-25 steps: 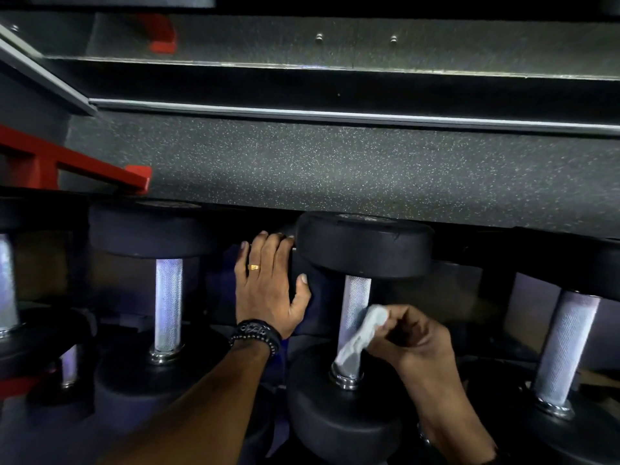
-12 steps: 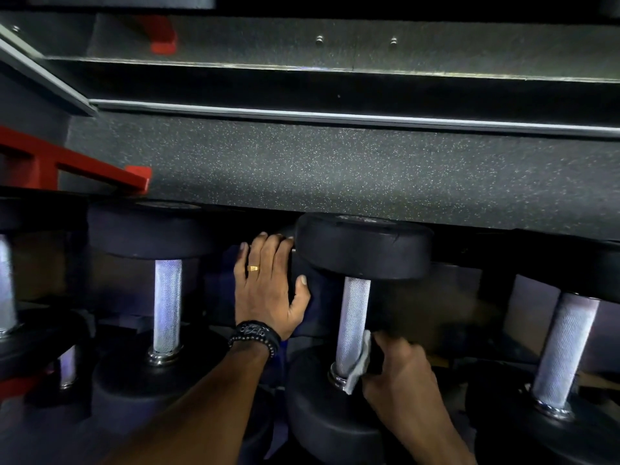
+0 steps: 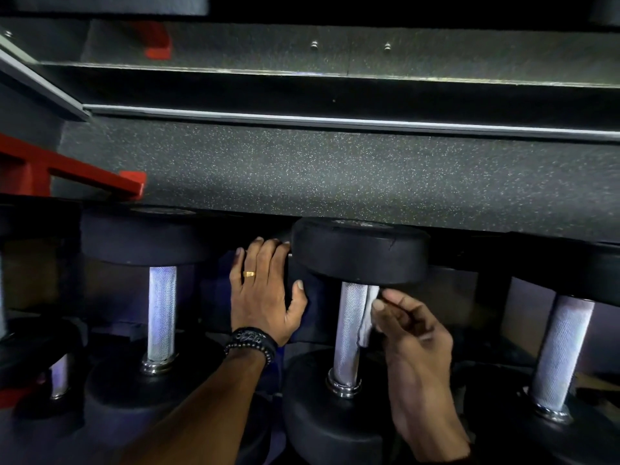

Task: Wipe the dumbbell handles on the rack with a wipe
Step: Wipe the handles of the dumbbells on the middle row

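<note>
1. Your right hand (image 3: 411,344) pinches a white wipe (image 3: 368,315) with curled fingers and thumb, holding it against the right side of the middle dumbbell's handle (image 3: 349,333).
2. The wipe sits on the upper half of that handle, just under the far weight (image 3: 360,255), and hangs down in a narrow fold beside the metal.
3. Your left hand (image 3: 265,293) lies flat with fingers straight and close together, thumb spread to the right, pressed on the dark rack (image 3: 214,297) between two dumbbells.
4. The fingertips of your left hand reach the edge of the far weight; whether they touch it, I cannot tell.
5. You wear a gold ring (image 3: 249,273) on that hand and a dark beaded bracelet (image 3: 252,342) at the wrist.
6. The middle dumbbell lies on the rack with its handle running away from you, its near weight (image 3: 322,417) low in view under your right wrist.
7. A second dumbbell handle (image 3: 162,313) stands to the left of your left hand, well apart from the wipe.
8. A third handle (image 3: 558,354) lies to the right, tilted a little, beyond your right hand.
9. Behind the rack runs a speckled dark floor (image 3: 335,176), and a red bracket (image 3: 67,172) juts in from the left.
</note>
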The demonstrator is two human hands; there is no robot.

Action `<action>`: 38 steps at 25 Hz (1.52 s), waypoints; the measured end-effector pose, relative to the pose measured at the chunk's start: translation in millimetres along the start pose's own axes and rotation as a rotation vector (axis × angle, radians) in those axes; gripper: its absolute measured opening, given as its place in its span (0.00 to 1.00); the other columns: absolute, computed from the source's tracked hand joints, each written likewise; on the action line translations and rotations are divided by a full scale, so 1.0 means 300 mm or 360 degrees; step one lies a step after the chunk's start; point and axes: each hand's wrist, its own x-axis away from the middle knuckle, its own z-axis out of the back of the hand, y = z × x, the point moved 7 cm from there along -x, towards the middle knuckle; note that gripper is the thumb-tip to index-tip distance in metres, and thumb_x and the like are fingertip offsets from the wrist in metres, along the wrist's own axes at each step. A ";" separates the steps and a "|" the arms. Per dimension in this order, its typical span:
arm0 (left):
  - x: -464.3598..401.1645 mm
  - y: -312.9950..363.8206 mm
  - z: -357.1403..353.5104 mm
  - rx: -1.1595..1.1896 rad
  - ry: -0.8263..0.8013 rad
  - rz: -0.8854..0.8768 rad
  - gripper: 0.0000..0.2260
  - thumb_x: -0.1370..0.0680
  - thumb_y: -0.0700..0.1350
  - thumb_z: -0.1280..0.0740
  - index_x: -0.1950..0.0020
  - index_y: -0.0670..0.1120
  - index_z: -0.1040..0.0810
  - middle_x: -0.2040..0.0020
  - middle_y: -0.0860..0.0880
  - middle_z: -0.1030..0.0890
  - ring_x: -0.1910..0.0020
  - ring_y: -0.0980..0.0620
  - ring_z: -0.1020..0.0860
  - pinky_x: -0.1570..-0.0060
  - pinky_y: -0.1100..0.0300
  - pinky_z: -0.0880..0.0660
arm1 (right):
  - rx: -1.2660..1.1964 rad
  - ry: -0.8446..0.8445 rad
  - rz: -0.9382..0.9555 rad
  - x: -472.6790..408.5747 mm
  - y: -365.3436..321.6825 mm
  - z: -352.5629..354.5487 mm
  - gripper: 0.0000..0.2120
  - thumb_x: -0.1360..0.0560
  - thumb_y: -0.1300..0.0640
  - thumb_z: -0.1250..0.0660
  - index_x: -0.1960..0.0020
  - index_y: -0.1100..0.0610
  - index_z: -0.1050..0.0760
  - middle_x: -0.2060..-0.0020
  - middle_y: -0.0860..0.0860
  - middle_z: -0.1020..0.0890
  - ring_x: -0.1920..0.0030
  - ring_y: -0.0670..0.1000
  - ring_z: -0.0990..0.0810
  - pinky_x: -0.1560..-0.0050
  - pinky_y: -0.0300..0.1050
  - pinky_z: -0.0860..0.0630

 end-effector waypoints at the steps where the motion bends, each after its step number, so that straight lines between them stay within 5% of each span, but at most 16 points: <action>1: -0.001 0.000 0.000 -0.0004 -0.0005 0.0003 0.26 0.27 0.53 0.41 0.32 0.44 0.34 0.34 0.42 0.27 0.29 0.42 0.33 0.25 0.45 0.47 | -0.0103 0.0048 -0.0021 -0.001 -0.001 0.003 0.07 0.27 0.70 0.31 0.52 0.60 0.21 0.63 0.51 0.16 0.63 0.45 0.19 0.60 0.35 0.22; 6: 0.000 -0.002 0.001 0.0009 -0.0010 0.0010 0.26 0.27 0.53 0.42 0.31 0.44 0.34 0.33 0.42 0.26 0.29 0.42 0.33 0.25 0.45 0.47 | -0.0122 -0.0069 -0.0086 -0.037 -0.026 -0.098 0.15 0.27 0.76 0.37 0.67 0.60 0.25 0.76 0.48 0.24 0.74 0.43 0.30 0.72 0.38 0.32; 11: 0.001 -0.002 -0.001 -0.0001 -0.0007 0.0006 0.26 0.27 0.53 0.41 0.31 0.44 0.34 0.33 0.42 0.26 0.29 0.42 0.33 0.25 0.45 0.47 | 0.0063 -0.0296 -0.0068 -0.026 -0.072 -0.071 0.12 0.25 0.71 0.37 0.65 0.62 0.23 0.68 0.56 0.23 0.66 0.51 0.28 0.62 0.44 0.31; 15: 0.004 -0.003 -0.001 0.0036 -0.0014 0.0014 0.25 0.26 0.53 0.42 0.32 0.44 0.34 0.33 0.42 0.26 0.29 0.42 0.33 0.25 0.44 0.46 | 0.0124 -0.0543 -0.0166 0.006 -0.060 -0.094 0.11 0.33 0.73 0.36 0.54 0.65 0.19 0.56 0.57 0.15 0.55 0.50 0.18 0.51 0.43 0.25; 19: 0.001 -0.002 -0.001 0.0034 -0.0024 0.0012 0.26 0.26 0.53 0.42 0.31 0.44 0.35 0.33 0.42 0.26 0.29 0.42 0.33 0.25 0.44 0.46 | 0.0028 -0.0734 -0.0427 -0.046 -0.002 -0.077 0.50 0.54 0.61 0.22 0.35 0.73 0.34 0.41 0.65 0.20 0.39 0.60 0.20 0.40 0.51 0.25; 24: 0.002 -0.003 0.000 0.0021 -0.0013 0.0015 0.26 0.27 0.53 0.42 0.31 0.44 0.35 0.33 0.41 0.26 0.29 0.41 0.32 0.26 0.43 0.44 | 0.0077 -0.0815 -0.0074 0.032 -0.068 -0.080 0.25 0.40 0.65 0.31 0.42 0.65 0.22 0.43 0.57 0.17 0.38 0.54 0.21 0.37 0.49 0.28; 29: 0.002 -0.001 0.001 0.0017 -0.0016 0.0026 0.26 0.27 0.53 0.41 0.31 0.44 0.34 0.33 0.42 0.26 0.29 0.42 0.33 0.25 0.44 0.45 | -0.0178 -0.0929 -0.0542 -0.041 -0.018 -0.124 0.36 0.45 0.62 0.20 0.43 0.76 0.25 0.43 0.70 0.21 0.37 0.65 0.23 0.30 0.57 0.31; 31: 0.003 -0.002 0.001 0.0006 -0.0021 0.0020 0.26 0.27 0.53 0.41 0.31 0.44 0.34 0.33 0.42 0.26 0.29 0.42 0.33 0.25 0.45 0.45 | -0.0090 -0.0954 -0.0705 -0.064 0.007 -0.149 0.33 0.46 0.63 0.18 0.45 0.76 0.23 0.49 0.69 0.19 0.43 0.65 0.19 0.32 0.61 0.29; 34: 0.002 0.001 0.001 0.0013 -0.0011 0.0002 0.26 0.27 0.52 0.41 0.31 0.44 0.35 0.33 0.43 0.26 0.29 0.42 0.33 0.26 0.44 0.44 | 0.0106 -0.0911 -0.0732 -0.060 0.021 -0.192 0.14 0.41 0.65 0.22 0.56 0.67 0.18 0.63 0.59 0.16 0.61 0.55 0.16 0.35 0.61 0.26; 38: 0.003 -0.001 -0.002 0.0017 0.0001 -0.0012 0.27 0.28 0.53 0.41 0.31 0.44 0.34 0.33 0.43 0.26 0.29 0.42 0.33 0.26 0.44 0.44 | 0.0268 -0.0733 -0.0477 -0.062 0.027 -0.231 0.08 0.37 0.67 0.22 0.60 0.63 0.18 0.66 0.55 0.18 0.69 0.48 0.22 0.53 0.44 0.20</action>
